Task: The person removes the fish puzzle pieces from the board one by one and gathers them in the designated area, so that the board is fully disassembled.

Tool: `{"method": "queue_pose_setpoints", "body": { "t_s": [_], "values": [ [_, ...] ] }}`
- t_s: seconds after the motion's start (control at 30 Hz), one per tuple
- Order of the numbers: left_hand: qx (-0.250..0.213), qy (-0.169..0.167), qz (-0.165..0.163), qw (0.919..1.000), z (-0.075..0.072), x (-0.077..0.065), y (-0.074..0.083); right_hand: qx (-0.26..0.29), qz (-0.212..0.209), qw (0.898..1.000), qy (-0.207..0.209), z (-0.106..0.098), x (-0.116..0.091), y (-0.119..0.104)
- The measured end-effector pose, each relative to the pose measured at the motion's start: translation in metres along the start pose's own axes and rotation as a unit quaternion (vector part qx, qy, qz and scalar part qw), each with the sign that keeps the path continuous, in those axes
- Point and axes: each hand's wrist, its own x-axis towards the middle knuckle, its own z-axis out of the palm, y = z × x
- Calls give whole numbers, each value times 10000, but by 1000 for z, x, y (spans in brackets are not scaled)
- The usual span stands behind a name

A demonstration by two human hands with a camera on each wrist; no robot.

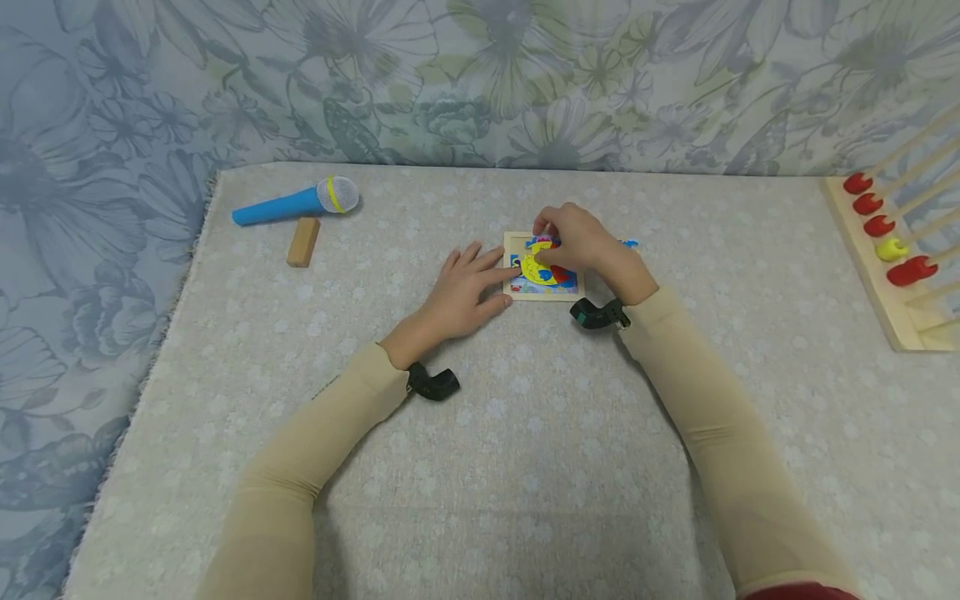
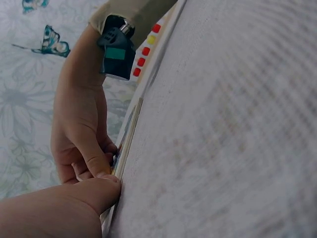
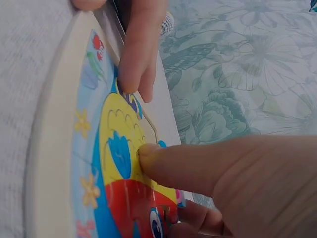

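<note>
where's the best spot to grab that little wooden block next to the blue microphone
Probably across the two long sides of the wooden block, near its middle, coming straight down from above. It lies flat on the cloth-covered table, apart from the toy microphone, so both long faces look free for fingers.

Head looks down; wrist views close (sharing the puzzle (image 1: 542, 268)).

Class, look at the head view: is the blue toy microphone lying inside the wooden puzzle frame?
No, the microphone lies apart on the table, far left of the puzzle frame.
</note>
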Motion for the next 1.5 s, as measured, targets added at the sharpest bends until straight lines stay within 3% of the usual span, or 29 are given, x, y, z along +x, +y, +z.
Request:
{"method": "queue_pose_setpoints", "body": {
  "t_s": [0.73,1.0,1.2,1.5],
  "values": [
    [-33,1,-24,10000,0,0,2,526,125,9981,309,6,-6,3],
    [-44,-17,-43,10000,0,0,1,829,-112,9946,609,-10,-14,3],
    [-87,-26,-117,9999,2,1,-1,778,-142,9921,972,-28,-34,30],
    [-71,13,-91,9999,3,2,1,718,676,9868,1283,-42,-76,94]
  ]
}}
